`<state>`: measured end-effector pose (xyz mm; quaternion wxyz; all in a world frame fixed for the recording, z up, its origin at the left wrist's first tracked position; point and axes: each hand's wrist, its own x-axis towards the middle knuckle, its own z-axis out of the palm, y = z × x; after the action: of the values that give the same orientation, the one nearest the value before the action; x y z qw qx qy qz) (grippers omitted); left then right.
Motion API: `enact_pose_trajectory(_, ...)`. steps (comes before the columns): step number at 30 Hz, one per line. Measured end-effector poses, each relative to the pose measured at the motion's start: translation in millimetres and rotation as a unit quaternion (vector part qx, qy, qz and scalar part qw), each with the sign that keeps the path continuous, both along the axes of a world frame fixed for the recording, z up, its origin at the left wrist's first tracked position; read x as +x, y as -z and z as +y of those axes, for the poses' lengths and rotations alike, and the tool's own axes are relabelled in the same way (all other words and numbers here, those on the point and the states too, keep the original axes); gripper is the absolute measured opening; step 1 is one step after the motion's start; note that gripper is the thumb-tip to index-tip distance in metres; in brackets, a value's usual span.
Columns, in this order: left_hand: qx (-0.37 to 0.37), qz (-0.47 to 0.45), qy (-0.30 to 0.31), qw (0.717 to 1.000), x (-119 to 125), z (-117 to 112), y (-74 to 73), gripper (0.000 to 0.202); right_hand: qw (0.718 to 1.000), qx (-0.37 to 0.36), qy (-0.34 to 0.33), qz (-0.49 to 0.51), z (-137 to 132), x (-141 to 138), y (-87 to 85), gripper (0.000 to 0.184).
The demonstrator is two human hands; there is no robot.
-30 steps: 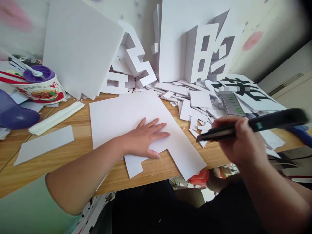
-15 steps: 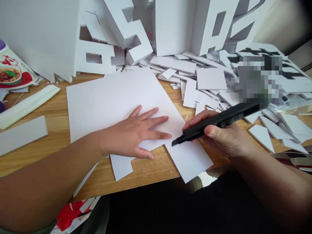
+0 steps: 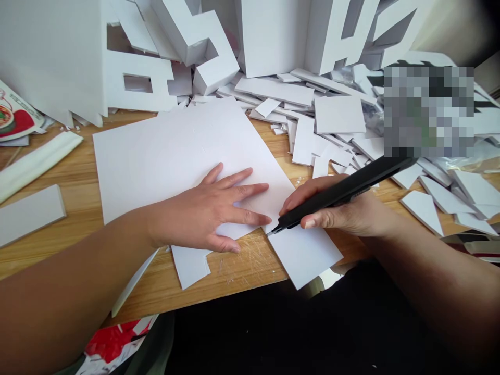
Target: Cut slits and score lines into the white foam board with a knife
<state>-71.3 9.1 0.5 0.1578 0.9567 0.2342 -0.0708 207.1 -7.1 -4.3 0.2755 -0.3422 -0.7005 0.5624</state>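
A large white foam board (image 3: 148, 161) lies flat on the wooden table, a notch cut in its front edge. My left hand (image 3: 219, 208) presses on it with fingers spread and holds nothing. My right hand (image 3: 332, 208) is closed round a black utility knife (image 3: 339, 192), whose tip meets the board at the inner corner of the notch, close to my left fingertips. The knife's far end is hidden by blurred blocks. A small notched offcut (image 3: 191, 268) shows below my left hand, partly covered.
White foam board scraps (image 3: 304, 130) are heaped at the back right. Tall white cut-out letter shapes (image 3: 203, 57) stand behind the board. At left lie a rolled white strip (image 3: 42, 161), a flat strip (image 3: 31, 213) and a printed food package (image 3: 17, 114).
My right hand has tilted the knife more steeply and brought its tip slightly left, onto the notch corner. My left hand stays flat on the board. The whole view has shifted a little.
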Motion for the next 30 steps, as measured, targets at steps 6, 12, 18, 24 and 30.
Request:
enact_pose_trajectory(6, -0.001, 0.004, 0.007, 1.0, -0.2, 1.2, -0.3, 0.055, 1.0, -0.007, -0.009, -0.01, -1.3, -2.7, -3.1, 0.022)
enact_pose_trajectory(12, -0.012, 0.03, 0.007, 0.999, 0.5, 2.0, -1.5, 0.057, 0.999, 0.018, -0.03, -0.023, -1.4, 0.3, -0.8, 0.028)
enact_pose_trajectory(18, -0.026, 0.027, 0.019, 0.999, -1.2, 3.6, -2.0, 0.058, 0.997, 0.032, -0.057, -0.037, -1.6, 7.3, 5.1, 0.025)
enact_pose_trajectory(24, -0.043, 0.028, 0.026, 0.998, -2.6, 7.8, 0.0, 0.058, 0.994, 0.067, -0.081, -0.021, 7.3, 9.7, 9.5, 0.024)
enact_pose_trajectory(30, -0.048, 0.025, 0.033, 0.998, -1.3, 8.8, -0.2, 0.058, 0.994, 0.04, -0.088, -0.04, 11.3, 9.9, 7.3, 0.025)
